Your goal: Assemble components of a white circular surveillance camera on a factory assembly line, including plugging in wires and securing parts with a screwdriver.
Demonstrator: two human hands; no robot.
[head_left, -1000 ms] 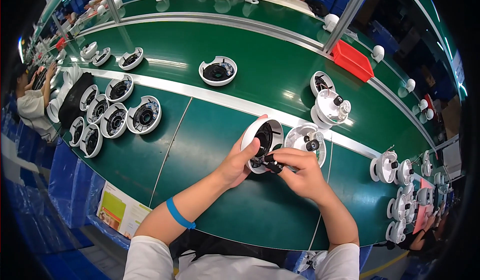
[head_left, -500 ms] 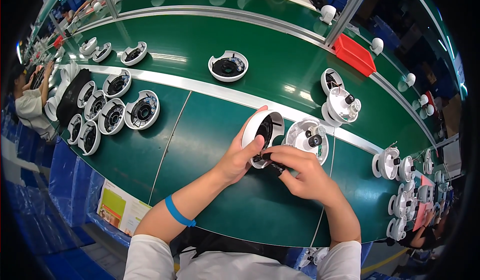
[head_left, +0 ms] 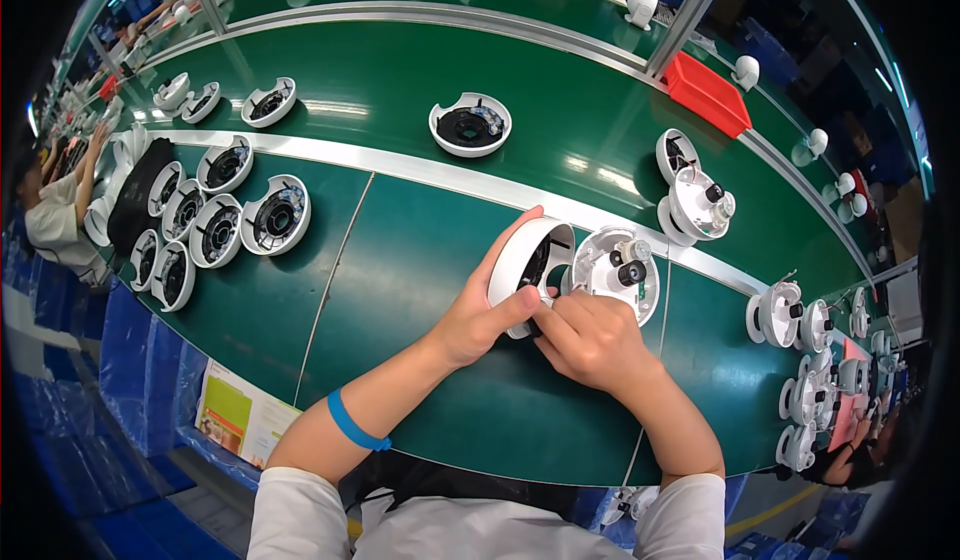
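Observation:
My left hand [head_left: 472, 318] grips a white bowl-shaped camera housing shell [head_left: 513, 263], tilted on edge, its dark inside facing right. Its thumb lies over the lower rim. At that same rim my right hand [head_left: 597, 342] has its fingers curled and pressed together, close to the left thumb. Whatever is between those fingertips is hidden. Just beyond the right knuckles sits an open white camera body [head_left: 597, 278] with a black lens barrel and a clear round part.
Several white shells with black insides [head_left: 276, 216] stand at the left beside a black cloth [head_left: 140, 192]. Another shell [head_left: 470, 126] and an open camera unit [head_left: 700, 205] are on the green belt. More camera units [head_left: 778, 318] crowd the right. A red tray [head_left: 707, 95] lies far right.
My right hand has turned knuckles-up and its fingers have curled in at the shell's rim, hiding the dark fingertips seen before. The left hand still holds the shell. Pieces on the belt have shifted slightly right.

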